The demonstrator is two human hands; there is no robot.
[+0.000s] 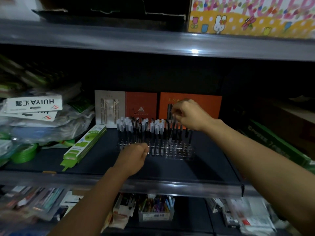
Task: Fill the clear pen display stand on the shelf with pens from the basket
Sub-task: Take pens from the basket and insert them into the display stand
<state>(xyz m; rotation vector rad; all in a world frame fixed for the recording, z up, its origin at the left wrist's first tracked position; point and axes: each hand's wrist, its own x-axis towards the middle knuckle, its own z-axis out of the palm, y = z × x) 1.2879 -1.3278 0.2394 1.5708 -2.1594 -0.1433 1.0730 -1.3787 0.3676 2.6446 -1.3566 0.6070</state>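
Clear pen display stand (172, 150) located on middle shelf (196, 167), central, set on dark shelf surface toward the rear. Stand largely filled with upright pens (136, 130): frosted-capped ones massed at left and centre, darker-capped ones at right. Front rows of holes at lower right of stand visible without pens.

Left hand (134, 155) at front left corner of stand, fingers curled inward against the stand's front edge. Contents of that hand not discernible; grip on the stand itself cannot be confirmed.

Right hand (189, 114) raised above right rear part of stand, fingertips pinching the top of a dark pen (172, 132), which hangs slightly tilted with lower end down among the stand's holes. Full seating in a hole cannot be confirmed.

Behind stand, against shelf back: beige card pack (110, 108), orange box (141, 106), second orange box (204, 106) partly hidden by right hand.

Left of stand: green-and-white flat packs (83, 145) lying diagonally on shelf, well apart from stand. Further left: heap of plastic-bagged goods with white header cards (34, 104) marked "HUIYA", and green tape rolls (25, 153) at lower left of heap.

Right of stand: dark green long box (276, 145) lying at an angle.

Upper shelf: colourful printed box (252, 16) with rabbit and flower pattern.

Lower shelf: small clear tub of assorted pens (156, 208), flanked by blurred packaged stationery. Basket not seen in view.
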